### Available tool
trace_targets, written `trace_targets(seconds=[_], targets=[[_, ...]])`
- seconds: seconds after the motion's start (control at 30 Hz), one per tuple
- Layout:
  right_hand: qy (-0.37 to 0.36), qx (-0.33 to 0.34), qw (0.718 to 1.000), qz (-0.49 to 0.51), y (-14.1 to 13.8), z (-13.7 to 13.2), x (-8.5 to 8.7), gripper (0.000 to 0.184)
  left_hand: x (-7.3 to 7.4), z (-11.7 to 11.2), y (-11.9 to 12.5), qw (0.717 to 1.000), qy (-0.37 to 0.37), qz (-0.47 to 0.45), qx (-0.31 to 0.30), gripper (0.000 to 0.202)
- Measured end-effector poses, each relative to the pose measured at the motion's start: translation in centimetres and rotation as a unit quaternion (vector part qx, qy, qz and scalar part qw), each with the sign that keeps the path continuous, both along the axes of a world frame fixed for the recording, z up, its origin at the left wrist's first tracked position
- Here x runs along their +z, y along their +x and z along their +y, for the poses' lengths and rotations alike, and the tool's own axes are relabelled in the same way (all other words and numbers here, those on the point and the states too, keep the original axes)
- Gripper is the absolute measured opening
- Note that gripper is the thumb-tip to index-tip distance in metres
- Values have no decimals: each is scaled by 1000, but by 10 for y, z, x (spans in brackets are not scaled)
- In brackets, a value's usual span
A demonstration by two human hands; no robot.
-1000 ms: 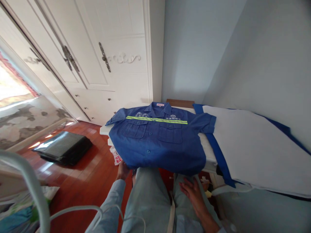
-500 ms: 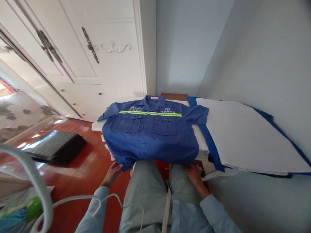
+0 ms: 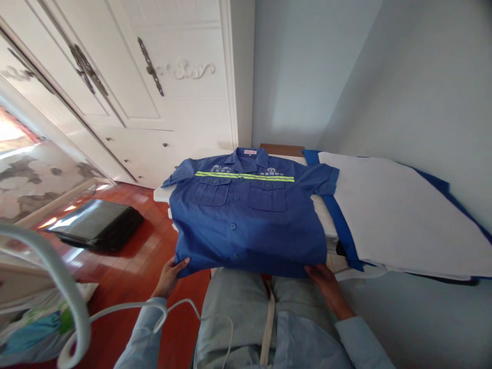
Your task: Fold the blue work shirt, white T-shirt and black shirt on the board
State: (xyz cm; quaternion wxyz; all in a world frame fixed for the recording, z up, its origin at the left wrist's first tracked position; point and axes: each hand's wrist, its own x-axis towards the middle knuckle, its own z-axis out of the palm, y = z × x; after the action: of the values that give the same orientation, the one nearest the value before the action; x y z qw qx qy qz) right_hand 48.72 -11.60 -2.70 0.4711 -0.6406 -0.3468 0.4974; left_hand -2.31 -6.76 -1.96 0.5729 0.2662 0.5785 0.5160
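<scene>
A blue short-sleeved work shirt [image 3: 246,220] with a yellow reflective chest stripe lies face up on a white board [image 3: 163,193], collar away from me. Its hem hangs over the near edge above my lap. My left hand [image 3: 169,277] grips the hem's lower left corner, thumb on top. At the lower right corner, my right hand [image 3: 325,279] pinches the hem, fingers partly tucked under the cloth.
A white sheet with blue border [image 3: 395,215] lies to the shirt's right against the grey wall. White wardrobe doors [image 3: 154,102] stand behind. A black flat case [image 3: 98,230] rests on the red wood floor at left. A white curved tube and cord [image 3: 77,318] cross the lower left.
My right hand left my thigh and took the hem's right corner. My left hand shifted its hold at the left corner. The hem now lies straighter and flatter.
</scene>
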Motion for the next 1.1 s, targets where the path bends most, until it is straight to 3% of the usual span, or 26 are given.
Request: trace_targets(seconds=[0.27,0.5,0.7,0.9,1.1], targets=[[-65,-50,996,16,16,-21,-10,54,15,-22,-2,998,-42,-30,-28,44],[-65,69,995,43,11,-33,15,54,17,-31,-5,997,-37,-61,0,42],[-66,102,991,-50,3,-18,20,53,12,-39,-8,989,-58,-134,-20,30],[-86,111,979,-150,2,-10,18,41,6,-45,-14,995,-50,-79,-30,23],[-75,81,994,-20,7,-20,26,46,8,-46,-13,998,-42,-51,-7,31]])
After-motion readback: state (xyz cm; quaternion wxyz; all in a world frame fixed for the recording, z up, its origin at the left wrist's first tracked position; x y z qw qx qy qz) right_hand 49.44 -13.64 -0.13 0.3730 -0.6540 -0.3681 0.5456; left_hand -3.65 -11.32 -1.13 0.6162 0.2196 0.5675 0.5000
